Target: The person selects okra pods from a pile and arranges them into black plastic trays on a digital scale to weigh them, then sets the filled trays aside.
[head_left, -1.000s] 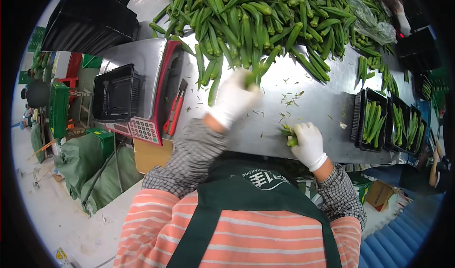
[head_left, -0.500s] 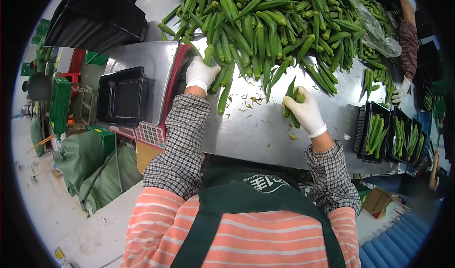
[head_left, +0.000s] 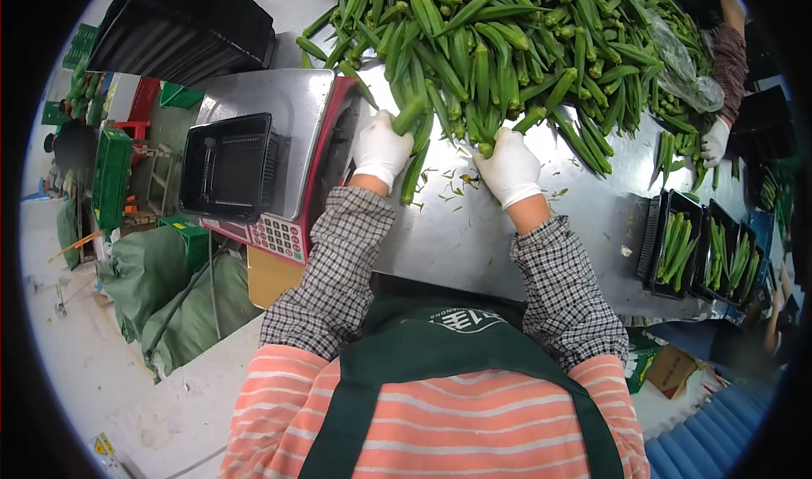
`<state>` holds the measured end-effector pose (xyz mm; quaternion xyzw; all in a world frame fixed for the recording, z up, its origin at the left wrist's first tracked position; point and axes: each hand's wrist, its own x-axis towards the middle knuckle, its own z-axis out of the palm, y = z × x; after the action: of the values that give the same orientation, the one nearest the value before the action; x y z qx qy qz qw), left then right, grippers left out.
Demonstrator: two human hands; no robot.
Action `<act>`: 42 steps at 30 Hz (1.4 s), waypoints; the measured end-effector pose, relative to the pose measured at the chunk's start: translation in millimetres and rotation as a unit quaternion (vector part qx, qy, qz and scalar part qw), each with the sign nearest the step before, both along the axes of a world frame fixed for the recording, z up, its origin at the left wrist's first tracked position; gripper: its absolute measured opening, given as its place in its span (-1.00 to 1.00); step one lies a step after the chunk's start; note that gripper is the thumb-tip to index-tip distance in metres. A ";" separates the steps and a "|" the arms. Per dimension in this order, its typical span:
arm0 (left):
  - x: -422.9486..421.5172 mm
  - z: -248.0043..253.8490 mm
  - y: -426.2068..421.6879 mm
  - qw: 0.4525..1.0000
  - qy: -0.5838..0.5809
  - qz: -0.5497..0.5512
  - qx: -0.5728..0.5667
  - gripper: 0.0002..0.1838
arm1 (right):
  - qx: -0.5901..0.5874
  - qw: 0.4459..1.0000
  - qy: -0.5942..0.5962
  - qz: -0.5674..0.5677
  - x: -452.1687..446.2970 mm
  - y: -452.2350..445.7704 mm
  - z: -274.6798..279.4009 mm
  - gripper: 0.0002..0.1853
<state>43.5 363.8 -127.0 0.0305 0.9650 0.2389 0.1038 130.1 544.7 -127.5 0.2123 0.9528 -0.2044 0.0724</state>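
Observation:
A big heap of green okra (head_left: 507, 47) lies across the metal table. At the heap's left front edge, my white-gloved left hand (head_left: 382, 151) closes round an okra pod (head_left: 409, 115) that points up and right. Another pod (head_left: 414, 174) lies just beside that hand. My right hand (head_left: 511, 169), gloved too, is at the front of the heap, its fingers closed on okra (head_left: 485, 149) there; the glove partly hides what it grips. On the scale (head_left: 313, 107) to the left sits a black plastic tray (head_left: 228, 200) with no okra in it.
Stacked black trays (head_left: 182, 30) stand at the back left. To the right, several black trays hold okra (head_left: 677, 250). A co-worker's gloved hand (head_left: 715, 143) is at the heap's right end, near a clear plastic bag (head_left: 677, 64). Plant scraps (head_left: 452, 183) litter the metal table (head_left: 431, 246).
My right hand has moved left and up to the heap, and the pods it held out over the table no longer show. My left hand stays at the heap's edge with okra.

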 end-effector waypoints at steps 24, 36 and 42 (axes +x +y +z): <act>25.5 35.0 -33.9 0.992 0.052 -0.058 0.094 -0.68 | -0.171 0.982 0.066 -0.044 80.8 67.7 32.2 -0.63; 62.1 -5.7 -12.9 0.986 0.060 -0.149 -0.051 -0.69 | 0.051 0.997 0.042 0.039 52.7 37.0 -2.9 -0.78; 63.2 -10.6 -18.6 0.981 0.074 -0.172 -0.058 -0.73 | 0.110 0.973 0.193 0.066 89.9 41.8 34.2 -0.72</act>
<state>106.8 345.2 -137.5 0.2078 0.9625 0.1580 0.0737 219.9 586.6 -93.2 0.1120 0.9773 -0.1305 -0.1235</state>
